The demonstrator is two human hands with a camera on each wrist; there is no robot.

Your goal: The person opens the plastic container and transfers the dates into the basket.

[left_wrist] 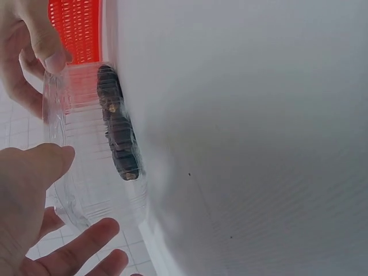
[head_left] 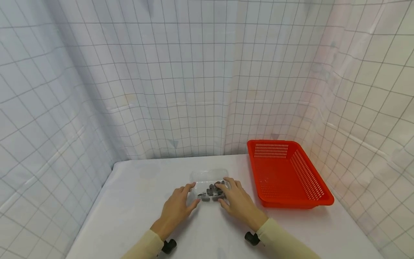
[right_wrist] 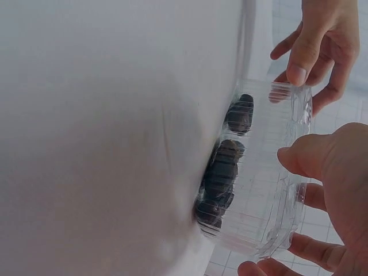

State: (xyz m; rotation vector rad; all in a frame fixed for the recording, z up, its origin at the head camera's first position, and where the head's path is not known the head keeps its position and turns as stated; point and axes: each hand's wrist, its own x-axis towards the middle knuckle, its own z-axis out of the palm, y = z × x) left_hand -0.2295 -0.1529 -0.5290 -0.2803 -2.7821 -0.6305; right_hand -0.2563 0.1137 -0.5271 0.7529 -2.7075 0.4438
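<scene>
1. Spread wide and loosely bent on the left hand [head_left: 176,205], with thumb and fingers about one end of a clear plastic container [right_wrist: 264,172].
2. Likewise spread on the right hand [head_left: 240,203], about the opposite end; cannot tell how firmly touching.
3. Between both sets of fingertips, on the white table [head_left: 145,198]: that container, with dark pieces [right_wrist: 221,175] low inside.
4. Right of the right fingers: a red basket [head_left: 278,176].

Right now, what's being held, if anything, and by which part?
Both hands are at the clear plastic box, at opposite ends of its upper edge; whether they grip it can't be told.
</scene>
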